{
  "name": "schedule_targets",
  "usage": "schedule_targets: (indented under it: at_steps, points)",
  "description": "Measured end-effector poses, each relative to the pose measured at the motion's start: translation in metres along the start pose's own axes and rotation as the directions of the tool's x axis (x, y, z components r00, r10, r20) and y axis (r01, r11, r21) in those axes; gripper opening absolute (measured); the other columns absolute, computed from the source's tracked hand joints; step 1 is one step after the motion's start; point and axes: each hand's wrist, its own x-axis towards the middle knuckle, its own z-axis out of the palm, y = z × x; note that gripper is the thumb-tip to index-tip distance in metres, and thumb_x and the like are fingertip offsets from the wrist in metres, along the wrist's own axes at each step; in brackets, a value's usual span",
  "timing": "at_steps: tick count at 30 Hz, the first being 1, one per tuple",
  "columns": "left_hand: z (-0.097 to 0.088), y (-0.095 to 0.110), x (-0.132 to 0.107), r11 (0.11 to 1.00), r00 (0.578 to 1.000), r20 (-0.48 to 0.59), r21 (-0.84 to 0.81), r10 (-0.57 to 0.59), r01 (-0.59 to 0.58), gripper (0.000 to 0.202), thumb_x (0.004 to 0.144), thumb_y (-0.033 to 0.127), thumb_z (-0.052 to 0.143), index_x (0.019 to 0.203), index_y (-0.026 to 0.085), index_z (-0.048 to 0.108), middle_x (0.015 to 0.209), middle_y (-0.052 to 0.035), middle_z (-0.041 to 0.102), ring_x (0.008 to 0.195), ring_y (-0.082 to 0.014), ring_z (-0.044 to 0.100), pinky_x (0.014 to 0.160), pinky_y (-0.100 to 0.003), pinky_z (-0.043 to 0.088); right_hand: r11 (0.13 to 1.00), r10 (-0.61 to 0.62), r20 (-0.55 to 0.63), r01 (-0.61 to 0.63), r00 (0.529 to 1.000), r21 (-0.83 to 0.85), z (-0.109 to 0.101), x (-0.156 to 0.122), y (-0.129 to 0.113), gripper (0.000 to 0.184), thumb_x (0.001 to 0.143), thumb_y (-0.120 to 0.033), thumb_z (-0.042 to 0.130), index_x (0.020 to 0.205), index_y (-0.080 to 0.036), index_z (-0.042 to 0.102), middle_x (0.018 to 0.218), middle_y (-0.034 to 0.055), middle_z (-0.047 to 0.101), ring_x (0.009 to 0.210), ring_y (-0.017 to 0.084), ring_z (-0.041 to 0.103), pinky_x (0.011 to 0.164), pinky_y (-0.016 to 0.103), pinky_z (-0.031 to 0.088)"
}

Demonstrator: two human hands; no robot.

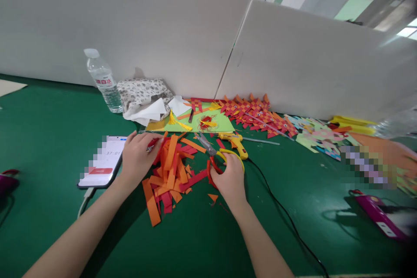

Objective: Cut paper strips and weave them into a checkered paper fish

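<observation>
My right hand [233, 180] grips the scissors [206, 144] by their red and yellow handles, with the blades pointing away toward the green sheet. Closed at the left edge of the paper heap, my left hand [138, 156] holds a small red thing with a silvery part [151, 144], whose kind I cannot make out. Between the hands lies a loose pile of orange and red paper strips [171, 169]. Beyond the scissors rests a yellow glue gun [239, 144], its black cord running toward the lower right.
A phone [104, 160] on a cable lies left of my left hand. Behind stand a water bottle [104, 80] and a patterned pouch [145, 95]. Yellow tassels [179, 121] lie on a green sheet [224, 122]. Woven red-orange paper fish [249, 110] are heaped along the partition [293, 61].
</observation>
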Motion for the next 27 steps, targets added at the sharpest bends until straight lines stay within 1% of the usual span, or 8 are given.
schedule_targets:
  at_steps: [2,6,12,17,19,21,24,27]
  points:
    - [-0.002,0.005,0.000,0.967,0.991,-0.013,-0.220,-0.137,0.131,0.015,0.085,0.033,0.056,0.089,0.022,0.064,0.090,-0.0047,0.070,0.083,-0.0201,0.064,0.085,-0.036,0.046,1.000,-0.007,0.002,0.007,1.000,-0.004,-0.001,0.000,0.000,0.040,0.070,-0.027,0.060,0.107,-0.012,0.056,0.100,0.0155,0.060,0.095,0.031,0.054,0.083,0.045,0.047]
    - [-0.002,0.013,0.001,0.808,0.926,0.022,-0.482,-0.376,0.339,0.017,0.080,0.035,0.061,0.088,0.021,0.065,0.087,-0.0028,0.068,0.077,-0.0160,0.062,0.071,-0.026,0.049,1.000,0.019,0.042,-0.019,0.999,-0.003,-0.004,0.001,-0.001,0.043,0.072,-0.029,0.058,0.110,-0.008,0.056,0.100,0.0167,0.060,0.096,0.031,0.055,0.084,0.045,0.047]
    - [0.002,0.017,0.002,0.629,0.868,0.092,-0.653,-0.487,0.422,0.019,0.076,0.036,0.066,0.084,0.020,0.066,0.079,-0.0006,0.065,0.068,-0.0125,0.058,0.065,-0.023,0.047,1.000,-0.015,0.064,0.015,0.998,0.011,-0.008,0.002,-0.004,0.028,0.079,-0.033,0.053,0.098,-0.014,0.063,0.094,0.0129,0.065,0.091,0.027,0.060,0.080,0.039,0.047]
    - [0.000,0.019,0.003,0.614,0.871,0.092,-0.674,-0.482,0.411,0.017,0.076,0.035,0.067,0.084,0.020,0.065,0.082,-0.0010,0.065,0.072,-0.0127,0.058,0.067,-0.023,0.046,0.998,-0.004,-0.008,0.003,1.000,-0.055,-0.017,0.002,-0.010,0.022,0.084,-0.038,0.051,0.078,-0.018,0.062,0.074,0.0071,0.064,0.074,0.022,0.057,0.063,0.031,0.041]
    - [0.000,0.020,0.002,0.636,0.881,0.090,-0.658,-0.464,0.402,0.016,0.076,0.034,0.066,0.083,0.020,0.065,0.082,-0.0012,0.065,0.075,-0.0133,0.059,0.069,-0.023,0.046,0.999,0.012,-0.025,-0.011,1.000,0.040,-0.020,0.001,-0.013,0.024,0.085,-0.040,0.052,0.077,-0.019,0.060,0.072,0.0055,0.063,0.072,0.020,0.057,0.063,0.030,0.041]
    - [0.001,0.023,0.000,0.670,0.899,0.114,-0.629,-0.423,0.395,0.015,0.077,0.034,0.065,0.083,0.020,0.065,0.083,-0.0013,0.066,0.076,-0.0142,0.059,0.071,-0.024,0.046,0.968,0.043,0.020,-0.047,0.999,0.246,-0.023,0.000,-0.018,0.025,0.087,-0.041,0.049,0.086,-0.019,0.061,0.078,0.0056,0.065,0.074,0.019,0.058,0.067,0.029,0.043]
    - [0.004,0.029,-0.007,0.739,0.926,0.206,-0.560,-0.315,0.376,0.015,0.078,0.035,0.063,0.081,0.021,0.067,0.083,-0.0021,0.068,0.077,-0.0163,0.061,0.073,-0.028,0.048,0.808,0.084,0.167,-0.165,0.982,0.566,-0.023,-0.003,-0.024,0.033,0.091,-0.045,0.040,0.102,-0.020,0.060,0.089,0.0063,0.066,0.074,0.017,0.060,0.067,0.029,0.047]
    - [0.008,0.037,-0.015,0.781,0.932,0.316,-0.530,-0.179,0.330,0.015,0.079,0.036,0.062,0.081,0.023,0.068,0.084,-0.0030,0.070,0.079,-0.0185,0.063,0.077,-0.032,0.049,0.602,0.106,0.345,-0.336,0.933,0.724,-0.020,-0.004,-0.030,0.036,0.087,-0.048,0.046,0.107,-0.022,0.062,0.091,0.0050,0.067,0.071,0.016,0.061,0.063,0.028,0.049]
